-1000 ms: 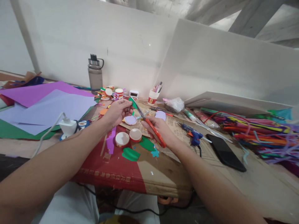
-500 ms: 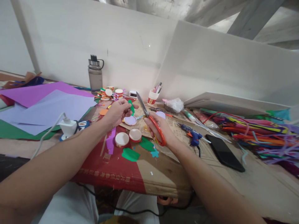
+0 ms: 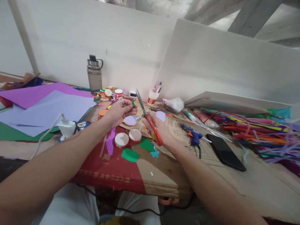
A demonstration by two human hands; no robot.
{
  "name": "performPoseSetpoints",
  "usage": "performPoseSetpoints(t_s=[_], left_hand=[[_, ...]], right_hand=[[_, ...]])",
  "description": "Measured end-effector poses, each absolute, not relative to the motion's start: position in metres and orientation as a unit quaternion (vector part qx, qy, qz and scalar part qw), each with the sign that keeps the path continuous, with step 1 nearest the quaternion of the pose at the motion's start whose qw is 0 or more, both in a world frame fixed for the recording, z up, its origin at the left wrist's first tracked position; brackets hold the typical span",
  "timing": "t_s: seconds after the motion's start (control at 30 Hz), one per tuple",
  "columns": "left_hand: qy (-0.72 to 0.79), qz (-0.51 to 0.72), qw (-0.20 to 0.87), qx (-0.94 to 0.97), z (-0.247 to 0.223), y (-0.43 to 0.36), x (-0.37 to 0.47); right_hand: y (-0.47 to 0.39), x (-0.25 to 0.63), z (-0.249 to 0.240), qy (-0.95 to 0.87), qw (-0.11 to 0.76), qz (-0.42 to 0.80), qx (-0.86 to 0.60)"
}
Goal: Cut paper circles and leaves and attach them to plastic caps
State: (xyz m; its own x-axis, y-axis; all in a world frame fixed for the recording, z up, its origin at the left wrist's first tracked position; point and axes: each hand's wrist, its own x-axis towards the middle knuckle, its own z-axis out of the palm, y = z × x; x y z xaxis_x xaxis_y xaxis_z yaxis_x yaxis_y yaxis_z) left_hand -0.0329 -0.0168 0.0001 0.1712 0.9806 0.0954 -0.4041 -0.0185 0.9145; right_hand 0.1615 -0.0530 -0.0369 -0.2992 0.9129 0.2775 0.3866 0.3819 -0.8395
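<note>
Your right hand (image 3: 157, 127) grips the orange-handled scissors (image 3: 148, 120), fingers through the loops, blades closed and pointing up and away. Your left hand (image 3: 119, 112) pinches a small green paper scrap (image 3: 133, 102) just left of the blades. A lilac paper disc (image 3: 130, 120) lies on the cardboard (image 3: 164, 175) under both hands.

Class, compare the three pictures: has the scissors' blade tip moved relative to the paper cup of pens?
Yes. The scissors in the right hand swung upright, their tip going right, toward the paper cup.
</note>
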Motion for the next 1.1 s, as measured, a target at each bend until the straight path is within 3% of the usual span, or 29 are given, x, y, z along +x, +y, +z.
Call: performPoseSetpoints(t_s=[0.63, 1.1], left_hand=[[0.343, 0.563, 0.65, 0.379, 0.0042, -0.0218, -0.0323], [0.346, 0.56, 0.639, 0.398, 0.0028, -0.0219, -0.0322]], right_hand=[[-0.0617, 0.1546, -0.028, -0.763, 0.343, 0.329, -0.437], [-0.0608, 0.1523, -0.0317, -0.753, 0.362, 0.34, -0.431]])
